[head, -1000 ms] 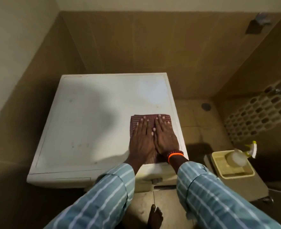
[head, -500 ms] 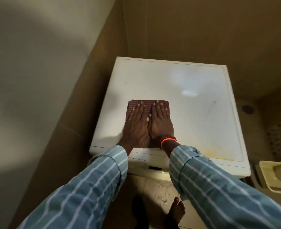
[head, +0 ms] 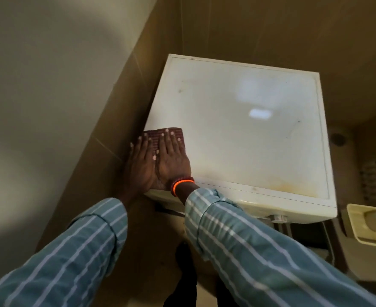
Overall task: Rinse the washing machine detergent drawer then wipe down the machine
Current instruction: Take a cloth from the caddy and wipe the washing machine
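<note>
Brown tiled walls close in a corner, and the white washing machine stands in it, its flat top taking up the middle of the view with a pale glare patch toward the back and a yellowish stain along the front right edge. Two arms in blue striped sleeves reach up from the bottom of the view to the machine's front left corner. To the right of the machine, low at the edge of the view, sits a cream tray with a pale rounded thing in it that is too blurred to name. A folded dark red cloth lies flat on the top at the left edge, near the front. The left hand and right hand lie side by side on it, palms down, fingers stretched out flat and close together, pressing the cloth rather than grasping it; the left hand's outer side hangs past the machine's edge. An orange and dark red bracelet circles the right wrist.
</note>
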